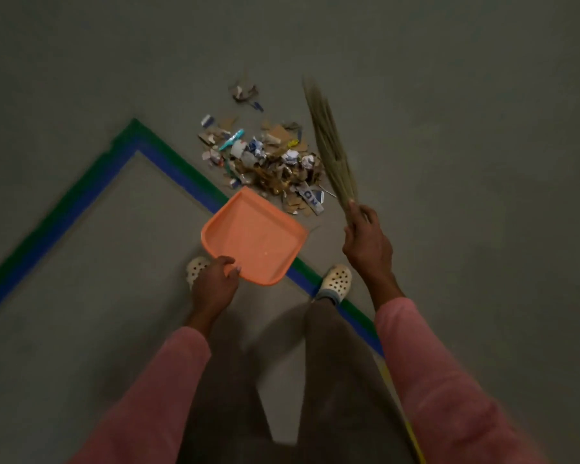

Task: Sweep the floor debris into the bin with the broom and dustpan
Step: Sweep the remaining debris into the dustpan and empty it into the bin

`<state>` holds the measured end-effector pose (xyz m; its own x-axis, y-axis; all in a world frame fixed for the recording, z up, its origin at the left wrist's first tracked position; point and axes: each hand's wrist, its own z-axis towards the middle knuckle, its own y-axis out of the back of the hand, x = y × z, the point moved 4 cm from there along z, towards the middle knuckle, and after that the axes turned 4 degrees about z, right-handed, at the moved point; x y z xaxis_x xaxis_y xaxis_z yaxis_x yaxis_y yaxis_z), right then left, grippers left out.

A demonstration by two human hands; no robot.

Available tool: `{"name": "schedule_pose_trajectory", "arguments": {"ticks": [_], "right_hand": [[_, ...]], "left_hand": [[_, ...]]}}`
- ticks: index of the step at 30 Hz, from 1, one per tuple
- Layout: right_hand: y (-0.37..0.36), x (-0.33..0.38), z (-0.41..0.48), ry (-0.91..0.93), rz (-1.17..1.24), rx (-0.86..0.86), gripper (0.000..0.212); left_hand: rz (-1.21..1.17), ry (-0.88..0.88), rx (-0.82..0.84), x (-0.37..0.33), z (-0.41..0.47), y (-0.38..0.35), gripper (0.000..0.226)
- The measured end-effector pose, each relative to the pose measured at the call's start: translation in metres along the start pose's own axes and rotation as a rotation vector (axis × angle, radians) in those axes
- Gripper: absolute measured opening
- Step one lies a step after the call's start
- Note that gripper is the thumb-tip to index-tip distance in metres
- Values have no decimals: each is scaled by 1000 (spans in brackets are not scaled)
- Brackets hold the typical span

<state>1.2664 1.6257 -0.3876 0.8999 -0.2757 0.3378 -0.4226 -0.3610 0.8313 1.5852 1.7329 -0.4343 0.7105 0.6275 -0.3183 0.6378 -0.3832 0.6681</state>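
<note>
Debris (268, 159) just beyond both hands (215, 279) (367, 249)

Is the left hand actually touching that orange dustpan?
Touching. The head view shows the left hand with fingers curled over the near rim of the orange dustpan.
</note>
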Motion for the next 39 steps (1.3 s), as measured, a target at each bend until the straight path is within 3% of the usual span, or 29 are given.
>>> {"name": "schedule_pose_trajectory", "arguments": {"ticks": [9,16,19,22,28,34,39], "right_hand": [[-124,-142,160,194,-220,37,64],[-191,-207,245,140,-298,41,66],[-221,-222,269,147,-376,134,66],[-257,-223,266,310,-404,226,68],[-298,-229,198,517,-386,312,72],[-255,-240,131,360,-259,129,67],[-257,-226,171,316,-196,57,66]], "left_hand": [[-12,124,53,23,117,-217,30],[-10,143,-3,46,190,-305,28],[-26,118,-32,49,216,-322,26],[-66,93,-64,48,240,-330,26],[-197,97,-40,26,281,-318,19],[-210,131,-22,27,273,-298,17],[-243,157,-32,38,272,-307,16]]}}
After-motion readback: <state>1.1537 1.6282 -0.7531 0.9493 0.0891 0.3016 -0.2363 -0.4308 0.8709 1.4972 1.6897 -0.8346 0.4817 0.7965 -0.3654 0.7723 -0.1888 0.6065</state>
